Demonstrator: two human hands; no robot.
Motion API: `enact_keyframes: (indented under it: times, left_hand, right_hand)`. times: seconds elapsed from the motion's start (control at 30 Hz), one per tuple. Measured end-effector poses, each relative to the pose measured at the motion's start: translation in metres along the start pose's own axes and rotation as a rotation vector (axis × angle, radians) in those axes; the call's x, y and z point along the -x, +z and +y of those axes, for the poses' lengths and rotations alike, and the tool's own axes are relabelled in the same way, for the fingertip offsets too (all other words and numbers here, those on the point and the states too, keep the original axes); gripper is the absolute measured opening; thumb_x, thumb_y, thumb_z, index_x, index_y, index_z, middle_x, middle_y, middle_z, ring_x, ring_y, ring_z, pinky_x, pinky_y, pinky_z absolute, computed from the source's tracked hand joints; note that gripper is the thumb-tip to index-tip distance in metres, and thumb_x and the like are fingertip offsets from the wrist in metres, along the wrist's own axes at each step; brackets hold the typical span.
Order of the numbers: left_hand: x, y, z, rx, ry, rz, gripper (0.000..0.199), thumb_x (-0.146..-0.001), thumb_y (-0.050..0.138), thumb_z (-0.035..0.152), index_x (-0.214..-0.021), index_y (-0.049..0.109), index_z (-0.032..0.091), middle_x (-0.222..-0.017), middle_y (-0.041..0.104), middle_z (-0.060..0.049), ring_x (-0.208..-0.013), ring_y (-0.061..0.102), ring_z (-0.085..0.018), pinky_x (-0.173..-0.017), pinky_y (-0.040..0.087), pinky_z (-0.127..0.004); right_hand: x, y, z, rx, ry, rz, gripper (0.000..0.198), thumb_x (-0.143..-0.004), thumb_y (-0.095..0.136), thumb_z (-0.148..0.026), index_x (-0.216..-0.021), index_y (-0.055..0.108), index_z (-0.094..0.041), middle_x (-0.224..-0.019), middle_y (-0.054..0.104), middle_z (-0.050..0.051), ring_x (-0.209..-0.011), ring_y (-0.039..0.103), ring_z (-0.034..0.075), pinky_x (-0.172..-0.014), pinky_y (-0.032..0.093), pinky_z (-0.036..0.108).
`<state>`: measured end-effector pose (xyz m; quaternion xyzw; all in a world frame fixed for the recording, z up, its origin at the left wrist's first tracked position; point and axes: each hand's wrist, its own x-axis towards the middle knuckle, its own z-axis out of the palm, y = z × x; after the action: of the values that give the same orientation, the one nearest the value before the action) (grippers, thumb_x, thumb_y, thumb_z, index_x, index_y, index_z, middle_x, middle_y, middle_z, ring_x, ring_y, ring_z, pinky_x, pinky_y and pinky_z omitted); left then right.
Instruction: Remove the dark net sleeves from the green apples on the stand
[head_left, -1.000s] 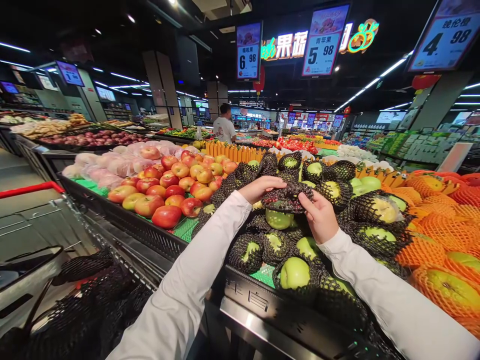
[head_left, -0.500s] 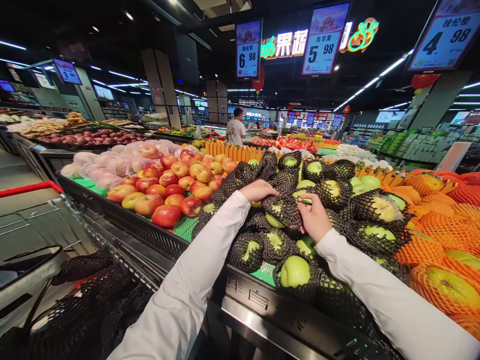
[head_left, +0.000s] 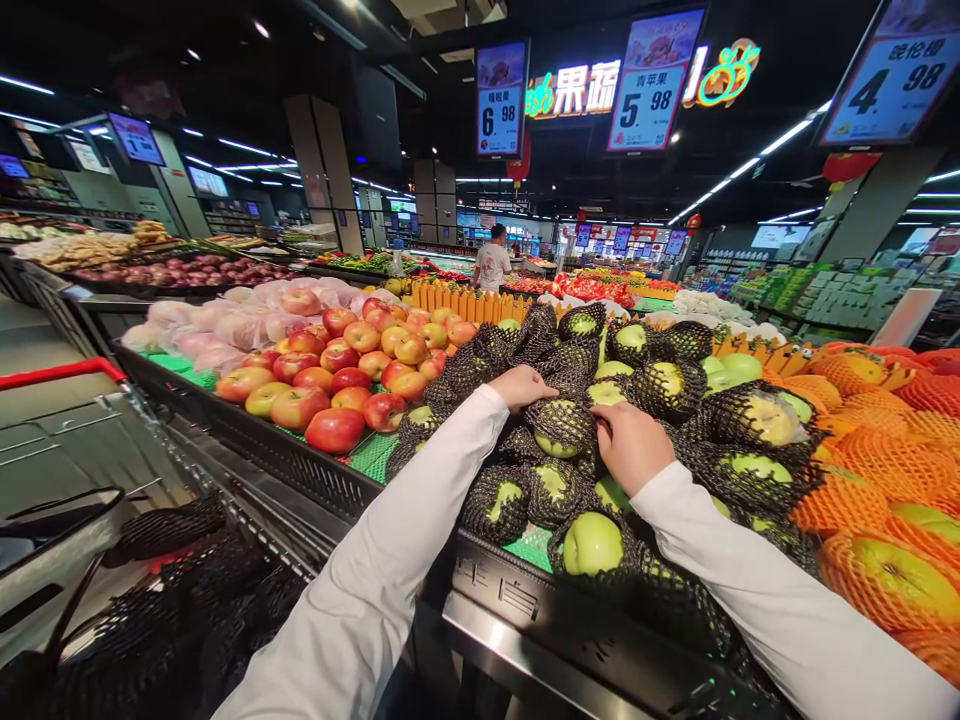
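Note:
A green apple in a black foam net (head_left: 561, 430) lies among others at the front of the display, between my two hands. My left hand (head_left: 523, 387) has its fingers pinched together at the net's upper left edge. On the right side, my right hand (head_left: 634, 445) pinches the same net with thumb and forefinger; its other fingers are curled and partly hidden. Green skin shows through the mesh. Just below sit more netted green apples (head_left: 552, 482), and one green apple (head_left: 592, 545) is largely bare at the front edge.
Red apples (head_left: 335, 427) are piled to the left, and fruit in orange nets (head_left: 892, 560) to the right. The black crate rim (head_left: 330, 492) runs along the front. A cart with a red handle (head_left: 64, 373) stands left, near loose black nets (head_left: 187, 610). A person (head_left: 493, 262) stands far behind.
The net now lies over the apple's front, where bare green skin showed below it. My right hand has turned and its fingers have drawn in. The distant person has moved right.

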<state>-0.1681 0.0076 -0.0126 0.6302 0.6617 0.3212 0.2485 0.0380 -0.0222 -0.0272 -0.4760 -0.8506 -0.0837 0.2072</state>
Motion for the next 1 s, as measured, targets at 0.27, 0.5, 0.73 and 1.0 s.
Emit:
enact_keyframes:
  times: [0.27, 0.5, 0.73, 1.0]
  left_hand:
    - [0.001, -0.001, 0.002, 0.164, 0.007, 0.026, 0.015, -0.073, 0.069, 0.02, -0.061, 0.061, 0.015, -0.055, 0.055, 0.002, -0.049, 0.045, -0.009, -0.054, 0.037, -0.023]
    - [0.002, -0.002, -0.001, 0.095, -0.026, 0.016, 0.019, -0.075, 0.067, 0.014, -0.059, 0.056, 0.015, -0.047, 0.049, 0.004, -0.042, 0.04, -0.008, -0.047, 0.032, -0.021]
    - [0.004, -0.007, -0.003, -0.018, -0.021, -0.046, 0.015, -0.071, 0.059, 0.006, -0.058, 0.058, 0.014, -0.043, 0.045, 0.006, -0.041, 0.037, -0.008, -0.047, 0.03, -0.022]
    - [0.005, -0.006, -0.007, -0.172, 0.023, -0.15, 0.024, -0.068, 0.049, 0.002, -0.048, 0.05, 0.016, -0.04, 0.042, 0.005, -0.042, 0.039, -0.009, -0.05, 0.031, -0.022]
  right_hand:
    - [0.01, -0.013, -0.009, 0.142, 0.044, -0.232, 0.019, -0.093, 0.048, -0.02, -0.097, 0.067, -0.02, -0.098, 0.072, 0.017, -0.093, 0.071, 0.036, -0.072, 0.051, 0.043]
    - [0.011, -0.007, -0.009, 0.015, -0.056, -0.046, 0.058, -0.077, 0.068, -0.012, -0.132, 0.048, -0.016, -0.127, 0.056, 0.019, -0.11, 0.061, 0.037, -0.08, 0.053, 0.045]
    - [0.011, 0.007, -0.01, -0.228, -0.456, 0.17, 0.051, -0.069, 0.052, 0.0, -0.119, 0.059, -0.011, -0.123, 0.059, 0.015, -0.115, 0.051, 0.032, -0.1, 0.047, 0.048]
    - [0.014, 0.006, -0.016, -0.364, -0.629, 0.192, 0.022, -0.088, 0.053, -0.013, -0.102, 0.069, -0.017, -0.117, 0.062, 0.012, -0.113, 0.052, 0.029, -0.098, 0.048, 0.048]
